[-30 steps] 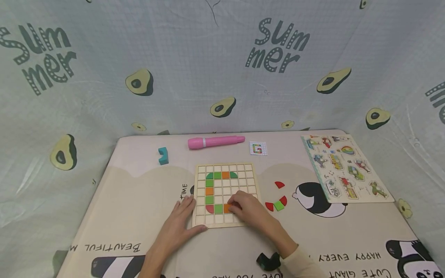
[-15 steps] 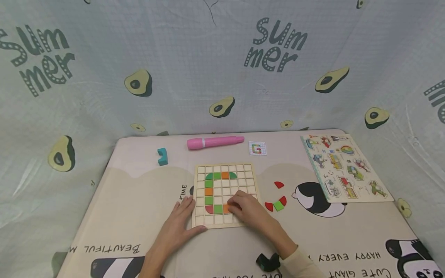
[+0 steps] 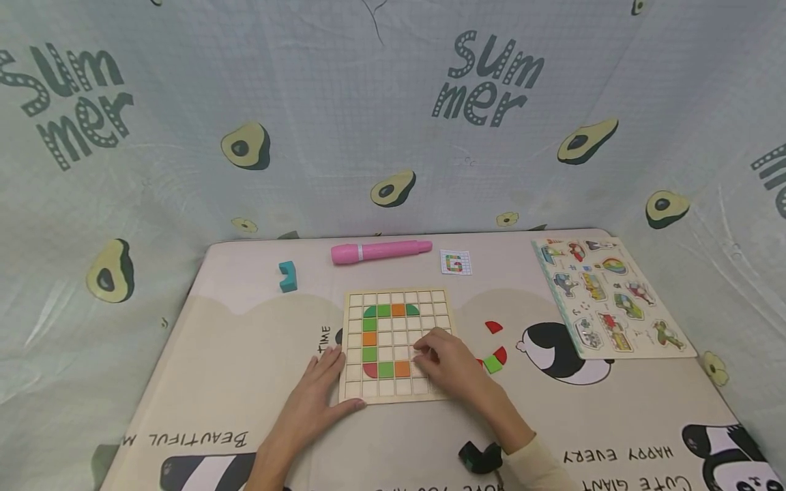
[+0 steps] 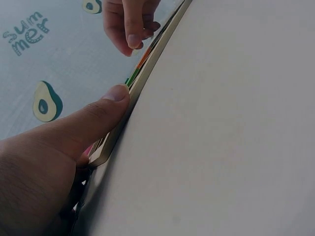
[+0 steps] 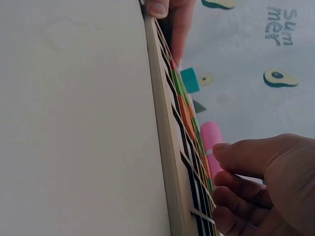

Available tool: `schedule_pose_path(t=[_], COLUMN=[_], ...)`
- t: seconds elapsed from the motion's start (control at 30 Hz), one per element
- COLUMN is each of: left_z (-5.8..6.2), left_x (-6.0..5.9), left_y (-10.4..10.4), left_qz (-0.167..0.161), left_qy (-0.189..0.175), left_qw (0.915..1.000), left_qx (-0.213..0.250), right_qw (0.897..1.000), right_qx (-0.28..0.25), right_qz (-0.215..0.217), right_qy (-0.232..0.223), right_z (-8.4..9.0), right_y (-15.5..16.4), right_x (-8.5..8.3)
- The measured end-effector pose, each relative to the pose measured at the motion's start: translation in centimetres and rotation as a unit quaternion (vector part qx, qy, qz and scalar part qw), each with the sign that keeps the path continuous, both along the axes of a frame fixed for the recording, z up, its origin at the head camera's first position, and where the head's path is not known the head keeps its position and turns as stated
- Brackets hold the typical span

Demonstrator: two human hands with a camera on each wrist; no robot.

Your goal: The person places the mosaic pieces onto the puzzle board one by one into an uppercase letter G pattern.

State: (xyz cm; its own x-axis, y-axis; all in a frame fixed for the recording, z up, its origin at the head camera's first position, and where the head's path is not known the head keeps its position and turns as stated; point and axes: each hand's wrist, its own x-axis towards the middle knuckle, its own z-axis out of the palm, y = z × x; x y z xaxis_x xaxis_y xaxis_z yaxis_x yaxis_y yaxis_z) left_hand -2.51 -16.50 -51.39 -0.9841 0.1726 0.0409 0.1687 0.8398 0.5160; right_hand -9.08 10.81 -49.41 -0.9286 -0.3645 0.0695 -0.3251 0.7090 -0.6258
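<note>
A square wooden grid board point(image 3: 393, 389) lies on the table, with green, orange and red tiles set in some of its cells. My left hand point(image 3: 313, 395) rests at the board's lower left corner, fingers straight along its side; in the left wrist view the thumb touches the edge. Over the board's right part hovers my right hand point(image 3: 451, 365), just right of an orange tile point(image 3: 402, 369) seated in the bottom row. Its fingers are loosely bent, and nothing shows between thumb and fingers in the right wrist view. Part of the board is hidden under that hand.
Right of the board lie a green square tile point(image 3: 493, 364) and red quarter-round tiles point(image 3: 493, 327), one partly hidden. Behind it are a pink marker-shaped stick point(image 3: 382, 251), a small pattern card point(image 3: 456, 262) and a teal block point(image 3: 287, 276). A picture puzzle board point(image 3: 614, 300) lies far right.
My right hand has let go of the orange tile and moved slightly right and up, uncovering it in its cell. The left hand has stayed in place.
</note>
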Motion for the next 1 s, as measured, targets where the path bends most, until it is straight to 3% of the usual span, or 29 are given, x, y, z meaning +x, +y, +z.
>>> schedule_pose_path(t=[0.37,1.0], left_z=[-0.1,0.0], left_x=[0.1,0.1], left_y=[-0.1,-0.2], left_qz=[-0.002,-0.002], left_qy=[0.003,-0.001], left_qw=[1.0000,1.0000], left_qx=[0.003,0.003], right_qw=[0.998,0.990], right_qx=[0.000,0.026], right_qz=[-0.064,-0.137], right_qy=[-0.009,0.007], right_z=[0.3,0.4], right_y=[2.4,8.4], right_x=[-0.9,-2.9])
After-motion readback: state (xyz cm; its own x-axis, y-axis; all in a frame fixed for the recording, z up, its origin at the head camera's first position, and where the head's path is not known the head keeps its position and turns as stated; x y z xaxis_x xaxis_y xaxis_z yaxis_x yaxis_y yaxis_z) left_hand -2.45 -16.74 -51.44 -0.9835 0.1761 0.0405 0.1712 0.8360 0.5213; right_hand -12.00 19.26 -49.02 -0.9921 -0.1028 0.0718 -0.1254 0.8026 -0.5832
